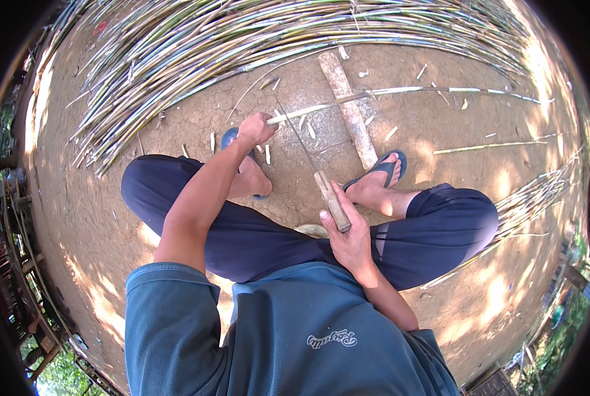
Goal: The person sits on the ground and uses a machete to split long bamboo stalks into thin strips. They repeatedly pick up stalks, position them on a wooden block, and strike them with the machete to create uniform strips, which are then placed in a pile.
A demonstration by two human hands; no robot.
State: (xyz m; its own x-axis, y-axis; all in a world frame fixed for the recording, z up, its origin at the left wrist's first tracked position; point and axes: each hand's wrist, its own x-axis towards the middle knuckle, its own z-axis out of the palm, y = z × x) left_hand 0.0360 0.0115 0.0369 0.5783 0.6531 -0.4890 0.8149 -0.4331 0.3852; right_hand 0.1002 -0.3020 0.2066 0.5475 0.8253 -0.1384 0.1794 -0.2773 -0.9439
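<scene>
A slender, jointed cane [387, 91] stretched out before a seated person, its near end by the left foot and its tip well off to the right. The left hand [258, 128] was closed around the near end; the right hand [351, 241] clasped a wooden handle [333, 201], thumb on one side and fingers on the other. The handle's long, thin blade [301, 140] crossed the cane just beside the left hand, though whether the two touched could not be told. A pale, worn log [355, 132] ran crosswise beneath the cane, one end just beside the right foot, and offcuts [391, 134] littered the space around it. Farther out, a broad pile of canes [242, 39] curved across the far side, a loose cane [489, 146] lay to the right, and a bundle of thin stalks [536, 198] lay past the right knee. The surface was bare, cracked brown earth [83, 198], outdoors, whitened beside the log and dappled with sunlight; greenery showed at the edges. Counted: one held cane, one blade, one log, one loose cane, one pile, one bundle, two sandals [402, 164] and at least eight offcuts; the piled canes were too many to number.
</scene>
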